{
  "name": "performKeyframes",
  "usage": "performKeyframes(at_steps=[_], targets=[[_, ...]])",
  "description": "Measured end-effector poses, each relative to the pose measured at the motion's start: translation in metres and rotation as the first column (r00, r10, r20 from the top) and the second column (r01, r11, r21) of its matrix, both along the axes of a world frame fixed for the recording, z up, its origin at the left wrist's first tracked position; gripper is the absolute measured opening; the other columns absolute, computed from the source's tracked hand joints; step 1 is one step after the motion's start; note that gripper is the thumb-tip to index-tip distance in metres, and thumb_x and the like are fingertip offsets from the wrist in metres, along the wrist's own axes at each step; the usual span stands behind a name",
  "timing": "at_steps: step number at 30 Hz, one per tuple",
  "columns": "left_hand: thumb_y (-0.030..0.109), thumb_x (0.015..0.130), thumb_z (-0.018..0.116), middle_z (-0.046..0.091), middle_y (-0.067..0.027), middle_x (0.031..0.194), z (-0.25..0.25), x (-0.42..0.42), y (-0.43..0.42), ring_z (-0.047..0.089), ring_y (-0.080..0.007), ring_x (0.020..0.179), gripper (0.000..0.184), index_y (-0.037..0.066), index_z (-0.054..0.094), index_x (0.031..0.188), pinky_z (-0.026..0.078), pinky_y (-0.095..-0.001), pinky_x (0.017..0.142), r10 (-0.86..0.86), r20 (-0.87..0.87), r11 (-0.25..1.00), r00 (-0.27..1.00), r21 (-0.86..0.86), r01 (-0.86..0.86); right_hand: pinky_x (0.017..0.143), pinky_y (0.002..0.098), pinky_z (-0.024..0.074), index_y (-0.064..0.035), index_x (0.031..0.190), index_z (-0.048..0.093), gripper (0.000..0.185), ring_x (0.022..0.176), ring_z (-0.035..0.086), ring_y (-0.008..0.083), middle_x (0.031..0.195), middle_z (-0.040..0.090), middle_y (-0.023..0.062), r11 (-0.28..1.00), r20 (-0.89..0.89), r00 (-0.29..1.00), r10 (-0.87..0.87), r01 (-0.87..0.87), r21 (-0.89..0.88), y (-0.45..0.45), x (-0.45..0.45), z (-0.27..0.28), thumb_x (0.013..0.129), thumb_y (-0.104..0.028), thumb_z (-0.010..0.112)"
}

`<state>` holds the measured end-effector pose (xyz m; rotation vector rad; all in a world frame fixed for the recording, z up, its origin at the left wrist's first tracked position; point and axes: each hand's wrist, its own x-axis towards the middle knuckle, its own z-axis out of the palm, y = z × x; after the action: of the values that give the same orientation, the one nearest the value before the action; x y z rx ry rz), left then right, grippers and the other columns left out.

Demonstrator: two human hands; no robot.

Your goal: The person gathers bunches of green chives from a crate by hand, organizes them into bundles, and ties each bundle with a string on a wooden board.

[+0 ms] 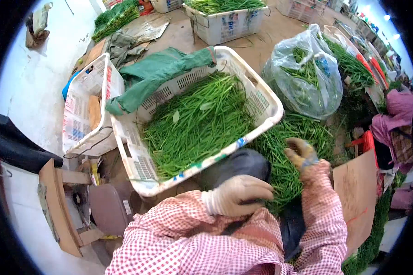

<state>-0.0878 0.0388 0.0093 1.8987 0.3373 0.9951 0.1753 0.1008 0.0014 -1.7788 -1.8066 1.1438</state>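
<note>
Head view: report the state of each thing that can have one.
Left hand, gloved, partly curled; grip unclear
Right hand, gloved, curved but not closed
Large crate, open, holding greens
Green cloth, draped over its rim
Plastic bag, bulging, greens inside
Far crate, filled with greens

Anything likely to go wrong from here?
Possibly three things:
1. The loose green stalks lie right beside the person's knee, so a shift of the leg could crush some.
2. The green cloth is only draped over the rim of the white basket; a bump might drop it onto the greens inside.
3. Both the left hand and right hand are gloved, so the fingers may miss thin stalks.
</note>
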Motion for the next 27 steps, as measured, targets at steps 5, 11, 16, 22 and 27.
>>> performKeyframes(at_steps=[5, 11, 16, 22, 27], targets=[[0.005, 0.076, 0.07, 0.067, -0.0157, 0.098, -0.055, -0.065, 0.113, 0.066, -0.0238, 0.092, 0.026, 0.0, 0.064, 0.101, 0.052, -0.0333, 0.082, 0.492, -0.265, 0.824, 0.829, -0.166, -0.542, 0.09, 0.0411, 0.0484, -0.0078, 0.11, 0.063, 0.03, 0.098, 0.062, 0.0325, 0.103, 0.066, 0.0144, 0.899, 0.221, 0.95, 0.22, -0.286, 0.332, 0.122, -0.066, -0.074, 0.087, -0.027, 0.062], [0.035, 0.067, 0.08, 0.046, -0.0239, 0.132, -0.146, -0.074, 0.277, 0.042, -0.0354, 0.126, 0.099, -0.002, 0.025, 0.141, 0.032, -0.0429, 0.108, 0.501, -0.846, 0.65, 0.184, 0.228, -0.725, 0.094, 0.0423, 0.0465, -0.0094, 0.113, 0.062, 0.038, 0.106, 0.058, 0.0315, 0.112, 0.061, 0.0158, 0.912, 0.47, 0.817, 0.335, -0.407, 0.057, 0.16, -0.095, -0.103, 0.088, -0.037, 0.058], [0.042, 0.06, 0.085, 0.04, -0.0224, 0.137, -0.187, -0.051, 0.369, 0.035, -0.0332, 0.131, 0.117, -0.002, 0.016, 0.144, 0.023, -0.0445, 0.113, 0.454, -0.886, 0.61, -0.089, 0.382, -0.694, 0.084, 0.0417, 0.0507, -0.0076, 0.108, 0.062, 0.035, 0.095, 0.062, 0.0327, 0.102, 0.064, 0.0153, 0.936, 0.457, 0.854, 0.25, -0.334, 0.112, 0.166, -0.096, -0.097, 0.085, -0.034, 0.06], [0.052, 0.062, 0.081, 0.019, -0.0189, 0.152, -0.206, -0.065, 0.407, 0.022, -0.0309, 0.141, 0.124, 0.004, 0.007, 0.148, 0.019, -0.0464, 0.115, 0.156, -0.949, 0.768, -0.275, 0.292, -0.57, 0.08, 0.043, 0.0508, -0.0077, 0.103, 0.064, 0.031, 0.09, 0.063, 0.0341, 0.099, 0.065, 0.0158, 0.933, 0.34, 0.915, 0.219, -0.298, 0.201, 0.167, -0.091, -0.101, 0.078, -0.026, 0.068], [0.037, 0.066, 0.083, 0.032, -0.0172, 0.146, -0.223, -0.049, 0.373, 0.033, -0.0318, 0.133, 0.106, 0.007, 0.019, 0.145, 0.033, -0.0474, 0.106, 0.253, -0.955, 0.682, -0.156, 0.29, -0.671, 0.071, 0.0423, 0.0523, -0.0095, 0.101, 0.064, 0.031, 0.08, 0.064, 0.0326, 0.091, 0.065, 0.0143, 0.887, 0.34, 0.917, 0.21, -0.325, 0.328, 0.169, -0.091, -0.107, 0.077, -0.028, 0.069]])
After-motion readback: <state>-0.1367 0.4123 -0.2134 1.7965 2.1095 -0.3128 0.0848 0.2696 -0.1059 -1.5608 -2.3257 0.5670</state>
